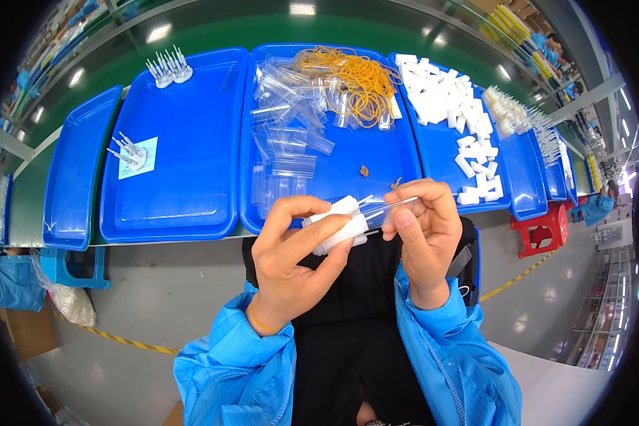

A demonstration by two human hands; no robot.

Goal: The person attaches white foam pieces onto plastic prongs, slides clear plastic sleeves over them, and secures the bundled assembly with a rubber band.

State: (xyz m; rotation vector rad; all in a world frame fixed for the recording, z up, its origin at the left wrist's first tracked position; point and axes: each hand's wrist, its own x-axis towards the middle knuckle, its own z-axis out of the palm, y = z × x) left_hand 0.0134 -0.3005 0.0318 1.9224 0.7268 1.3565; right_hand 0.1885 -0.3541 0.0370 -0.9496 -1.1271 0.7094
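Note:
My left hand point(291, 255) is closed around a small bundle of white cylindrical pieces point(341, 228), held just beyond the near edge of the trays. Thin white rods stick out of the bundle's right end. There my right hand point(422, 231) pinches a clear plastic sleeve point(376, 214), which seems to lie around or against the rods; which one is hard to see. Behind my hands is a blue tray point(341, 160) with loose clear plastic sleeves point(287, 106) and a tangle of yellow rubber bands point(358, 82). A yellow band circles my left wrist.
The blue tray on the right point(437, 153) holds many white cylindrical pieces point(440, 92). Bundles of upright white rods point(169, 69) stand in the left tray point(181, 206), one on a paper slip point(138, 160). A red stool point(539, 231) and a blue stool point(78, 264) stand below the bench.

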